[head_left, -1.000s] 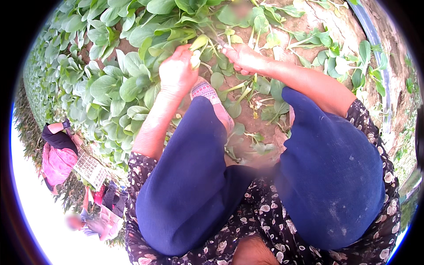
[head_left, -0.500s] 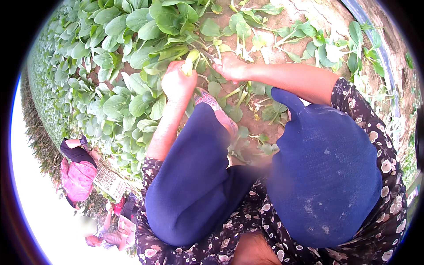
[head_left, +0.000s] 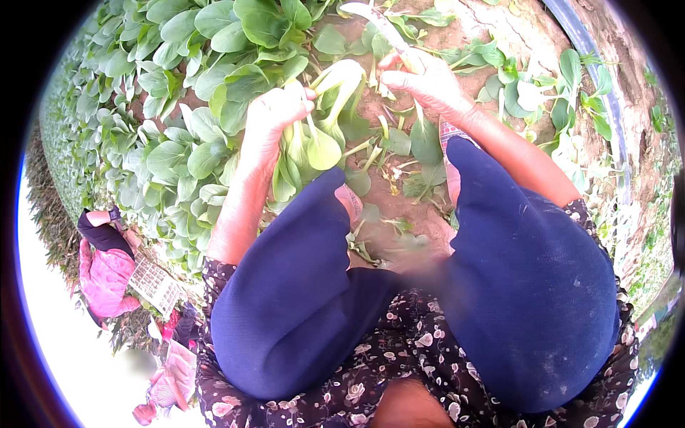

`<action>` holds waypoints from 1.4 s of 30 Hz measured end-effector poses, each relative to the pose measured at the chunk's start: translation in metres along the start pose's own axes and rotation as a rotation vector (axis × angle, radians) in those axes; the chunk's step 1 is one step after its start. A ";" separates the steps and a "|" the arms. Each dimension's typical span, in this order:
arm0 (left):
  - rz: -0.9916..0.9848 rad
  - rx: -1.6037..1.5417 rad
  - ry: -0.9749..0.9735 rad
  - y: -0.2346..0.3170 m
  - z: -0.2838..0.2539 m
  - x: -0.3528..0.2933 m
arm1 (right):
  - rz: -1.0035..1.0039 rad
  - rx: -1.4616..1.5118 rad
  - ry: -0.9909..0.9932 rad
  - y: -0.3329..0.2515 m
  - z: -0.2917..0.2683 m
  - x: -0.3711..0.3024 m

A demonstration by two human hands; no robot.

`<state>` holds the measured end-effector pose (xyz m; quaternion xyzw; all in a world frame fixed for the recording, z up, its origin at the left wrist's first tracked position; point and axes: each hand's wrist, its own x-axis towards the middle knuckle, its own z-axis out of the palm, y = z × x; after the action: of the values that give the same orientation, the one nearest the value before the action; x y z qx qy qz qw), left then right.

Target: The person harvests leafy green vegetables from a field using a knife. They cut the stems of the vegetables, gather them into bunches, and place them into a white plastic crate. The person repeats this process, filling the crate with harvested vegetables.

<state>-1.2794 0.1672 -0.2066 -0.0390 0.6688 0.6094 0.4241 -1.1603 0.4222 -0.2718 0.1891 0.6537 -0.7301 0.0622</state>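
In my left hand (head_left: 275,114) is a bok choy plant (head_left: 342,82), fingers closed round it. Its pale stem base bends over to the right, and green leaves hang below my fist. My right hand (head_left: 432,85) grips the handle of a small sickle (head_left: 385,27), whose curved, light blade points up and left, apart from the plant. Cut leaves (head_left: 426,139) lie on the soil beneath my right hand, between my feet.
Dense rows of standing bok choy (head_left: 171,78) fill the left. More loose plants (head_left: 524,89) lie on the soil at right, beside a dark hose (head_left: 606,93). My knees flank the working spot. People in pink (head_left: 107,278) are at the far left beside a patterned crate (head_left: 155,285).
My left hand has lifted the bok choy, showing its stem base. My right hand has moved up and right, away from the plant, bringing the sickle blade into view.
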 end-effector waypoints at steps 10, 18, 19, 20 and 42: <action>0.084 0.169 -0.169 0.014 0.012 0.020 | 0.273 0.075 -0.109 -0.034 -0.007 0.019; -0.021 -0.162 -0.298 -0.006 0.020 0.018 | 0.242 0.003 -0.170 -0.053 0.039 0.006; -0.002 -0.171 -0.288 -0.013 0.022 0.015 | 0.247 0.006 -0.155 -0.055 0.043 0.005; 0.016 -0.179 -0.278 -0.020 0.025 0.012 | 0.234 -0.001 -0.140 -0.048 0.045 0.006; 0.195 1.883 -0.050 0.018 -0.054 0.033 | -0.191 -0.700 -0.157 0.026 0.084 0.050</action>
<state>-1.3385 0.1417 -0.2188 0.3883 0.8768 -0.1474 0.2426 -1.2140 0.3442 -0.3079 0.0378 0.8718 -0.4771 0.1046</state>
